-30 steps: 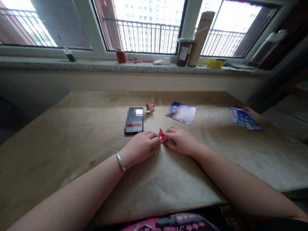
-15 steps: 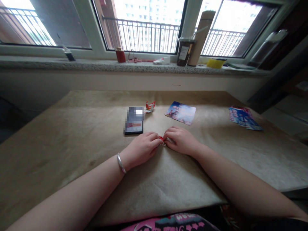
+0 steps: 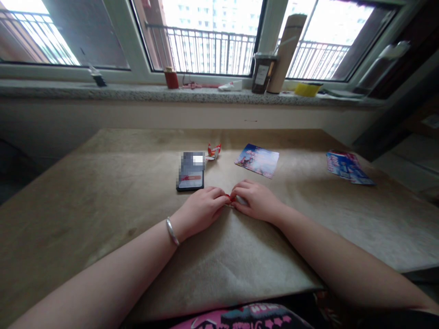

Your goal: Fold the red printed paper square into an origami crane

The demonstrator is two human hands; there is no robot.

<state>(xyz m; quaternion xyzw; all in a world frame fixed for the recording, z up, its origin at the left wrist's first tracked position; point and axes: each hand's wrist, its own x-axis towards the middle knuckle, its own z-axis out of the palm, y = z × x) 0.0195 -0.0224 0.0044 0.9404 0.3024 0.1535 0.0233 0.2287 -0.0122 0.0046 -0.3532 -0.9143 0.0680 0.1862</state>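
Observation:
Between my hands, low over the table, is a small piece of red and white folded paper [image 3: 229, 198], mostly covered by fingers. My left hand [image 3: 205, 206], with a silver bangle at the wrist, is closed on its left end. My right hand [image 3: 255, 201] pinches the other end, thumb and fingers together. Just beyond the left hand lies a phone [image 3: 191, 176] with its screen lit and partly blurred. A small red and white folded paper figure [image 3: 214, 151] stands beside the phone's far right corner.
A blue and pink printed sheet [image 3: 258, 160] lies beyond my right hand, and more printed sheets [image 3: 348, 167] are fanned at the far right. The windowsill [image 3: 137, 93] behind the table [image 3: 85, 196] carries a cup [image 3: 263, 73], a tall tan flask [image 3: 287, 52] and a yellow item [image 3: 307, 89].
My right hand has shifted slightly left along the red and white paper. My left hand stays almost where it was, and the other objects have not moved.

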